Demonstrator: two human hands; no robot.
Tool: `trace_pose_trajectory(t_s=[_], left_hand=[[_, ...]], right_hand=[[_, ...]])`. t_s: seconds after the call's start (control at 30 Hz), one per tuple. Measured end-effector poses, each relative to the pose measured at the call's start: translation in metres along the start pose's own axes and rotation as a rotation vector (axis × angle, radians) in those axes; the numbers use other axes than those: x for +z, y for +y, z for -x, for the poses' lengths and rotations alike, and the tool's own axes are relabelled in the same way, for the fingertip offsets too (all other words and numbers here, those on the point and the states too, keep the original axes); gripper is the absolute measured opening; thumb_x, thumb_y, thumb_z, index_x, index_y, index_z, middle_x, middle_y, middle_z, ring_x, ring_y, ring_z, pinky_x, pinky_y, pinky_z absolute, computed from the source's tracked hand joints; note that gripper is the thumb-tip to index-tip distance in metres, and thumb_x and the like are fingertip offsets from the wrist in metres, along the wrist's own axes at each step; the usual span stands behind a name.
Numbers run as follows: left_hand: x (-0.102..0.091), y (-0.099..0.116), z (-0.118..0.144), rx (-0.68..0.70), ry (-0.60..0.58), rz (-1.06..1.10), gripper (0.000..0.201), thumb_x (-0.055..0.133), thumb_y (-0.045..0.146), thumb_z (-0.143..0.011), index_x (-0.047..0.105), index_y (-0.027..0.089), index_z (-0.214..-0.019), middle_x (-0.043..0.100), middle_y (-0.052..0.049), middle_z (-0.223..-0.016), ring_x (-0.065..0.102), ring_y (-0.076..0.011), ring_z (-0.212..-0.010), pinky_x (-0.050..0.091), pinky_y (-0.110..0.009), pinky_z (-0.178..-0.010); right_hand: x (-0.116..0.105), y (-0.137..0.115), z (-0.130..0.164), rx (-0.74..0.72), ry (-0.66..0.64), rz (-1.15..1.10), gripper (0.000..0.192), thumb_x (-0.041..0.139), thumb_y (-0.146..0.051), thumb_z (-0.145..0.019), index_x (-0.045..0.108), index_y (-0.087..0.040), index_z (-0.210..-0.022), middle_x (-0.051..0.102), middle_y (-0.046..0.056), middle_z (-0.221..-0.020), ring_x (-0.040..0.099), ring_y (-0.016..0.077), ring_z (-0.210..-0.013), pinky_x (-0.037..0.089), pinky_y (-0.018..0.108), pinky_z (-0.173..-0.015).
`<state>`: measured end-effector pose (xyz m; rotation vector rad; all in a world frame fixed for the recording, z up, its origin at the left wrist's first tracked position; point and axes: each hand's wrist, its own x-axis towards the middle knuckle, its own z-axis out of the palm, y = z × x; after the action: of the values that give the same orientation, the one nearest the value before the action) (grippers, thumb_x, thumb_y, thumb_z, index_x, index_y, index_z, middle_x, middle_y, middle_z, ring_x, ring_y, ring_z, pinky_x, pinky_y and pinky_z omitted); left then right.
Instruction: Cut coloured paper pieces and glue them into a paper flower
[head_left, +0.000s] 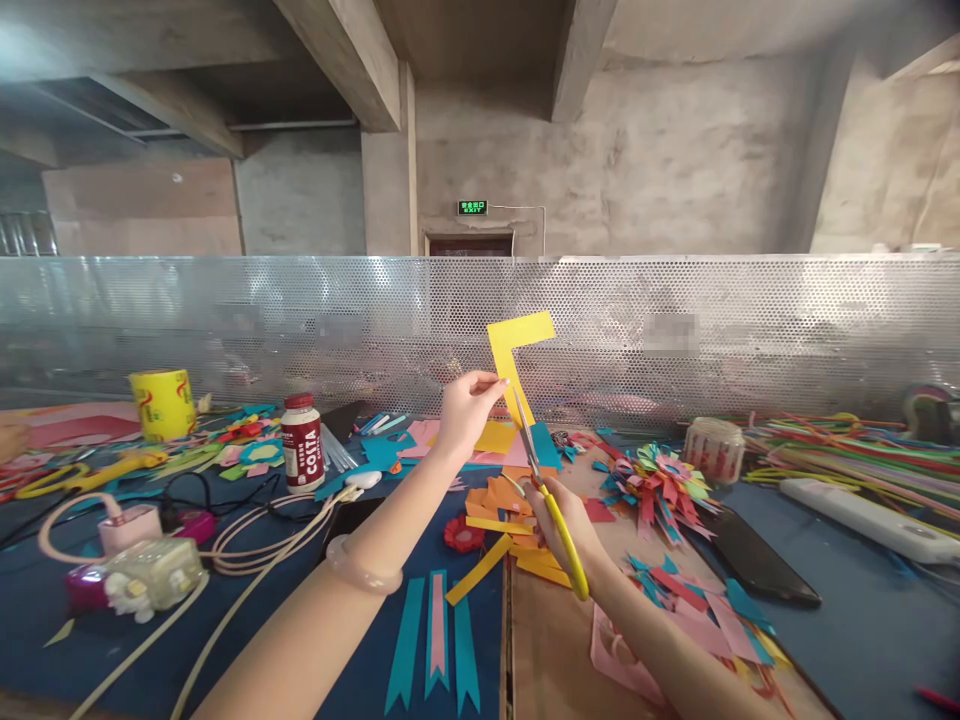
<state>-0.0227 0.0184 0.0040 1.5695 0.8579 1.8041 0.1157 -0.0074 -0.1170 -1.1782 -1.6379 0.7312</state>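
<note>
A bent, L-shaped piece of yellow paper (pixel 504 350) is pinched between the thumb and fingers of my left hand (pixel 472 400), held up above the table. My right hand (pixel 564 520) grips yellow-handled scissors (pixel 559 530), their blades pointing up at the paper's lower end. Whether the blades are parted or closed on the paper is hard to make out. Beneath my hands lie orange and yellow paper strips (pixel 480 570), a red paper flower (pixel 463 533) and teal ribbon-shaped strips (pixel 405 640), one with a pink layer on top.
A Costa bottle (pixel 302 445), cables (pixel 247 545) and a charger (pixel 129 530) stand at left. On the right are a ribbon-like paper flower (pixel 664 480), a phone (pixel 761 555), a power strip (pixel 862 515) and a jar (pixel 714 450). A perforated metal screen (pixel 360 330) borders the back.
</note>
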Motion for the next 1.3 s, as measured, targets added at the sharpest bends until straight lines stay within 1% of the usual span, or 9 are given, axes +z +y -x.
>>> trace_pose_trajectory(t_s=[0.3,0.57,0.77,0.9,1.1,1.3], left_hand=[[-0.0012,-0.0004,-0.0008,0.003,0.001,0.009,0.017,0.066,0.027,-0.067,0.063,0.013,-0.077,0.062,-0.007,-0.075,0.062,-0.0192,-0.072,0.057,-0.033,-0.057],[-0.0005,-0.0001,-0.0003,0.003,0.011,-0.010,0.021,0.066,0.028,-0.068,0.062,0.011,-0.080,0.063,-0.008,-0.078,0.062,-0.0193,-0.073,0.057,-0.033,-0.057],[0.0000,0.0021,-0.0003,0.006,0.015,-0.009,0.018,0.065,0.026,-0.068,0.062,0.011,-0.079,0.062,-0.008,-0.077,0.061,-0.0184,-0.072,0.057,-0.032,-0.057],[0.0004,0.0022,-0.0001,-0.002,0.009,-0.007,0.018,0.065,0.025,-0.068,0.062,0.011,-0.078,0.062,-0.008,-0.077,0.061,-0.0186,-0.072,0.057,-0.032,-0.057],[-0.0002,0.0013,-0.0008,-0.004,0.008,0.008,0.018,0.066,0.026,-0.067,0.063,0.012,-0.077,0.062,-0.006,-0.075,0.061,-0.0182,-0.071,0.057,-0.031,-0.055],[-0.0007,0.0006,-0.0015,-0.012,0.009,0.008,0.016,0.067,0.025,-0.066,0.064,0.012,-0.075,0.062,-0.006,-0.074,0.061,-0.0176,-0.069,0.057,-0.031,-0.055]], right_hand=[[-0.0019,-0.0047,0.0015,0.004,0.000,0.017,0.035,0.037,-0.048,-0.080,0.053,-0.017,-0.079,0.052,-0.001,-0.062,0.048,0.0111,-0.049,0.036,0.021,-0.045],[-0.0005,-0.0004,0.0012,-0.006,0.004,0.022,0.037,0.037,-0.050,-0.080,0.054,-0.017,-0.081,0.053,0.000,-0.063,0.048,0.0114,-0.050,0.036,0.021,-0.045],[-0.0002,-0.0008,0.0003,-0.009,-0.002,0.022,0.037,0.037,-0.050,-0.081,0.054,-0.017,-0.082,0.053,-0.001,-0.061,0.047,0.0109,-0.048,0.035,0.021,-0.044],[0.0000,-0.0006,-0.0003,-0.016,0.005,0.026,0.035,0.037,-0.049,-0.081,0.052,-0.017,-0.080,0.052,-0.001,-0.060,0.047,0.0109,-0.048,0.035,0.021,-0.044],[0.0005,0.0008,-0.0009,-0.035,0.040,0.038,0.031,0.038,-0.047,-0.080,0.047,-0.019,-0.072,0.048,-0.002,-0.059,0.048,0.0111,-0.050,0.034,0.020,-0.044],[0.0001,0.0012,-0.0004,-0.051,0.061,0.054,0.026,0.037,-0.042,-0.080,0.044,-0.019,-0.069,0.046,-0.003,-0.057,0.047,0.0107,-0.049,0.033,0.019,-0.043]])
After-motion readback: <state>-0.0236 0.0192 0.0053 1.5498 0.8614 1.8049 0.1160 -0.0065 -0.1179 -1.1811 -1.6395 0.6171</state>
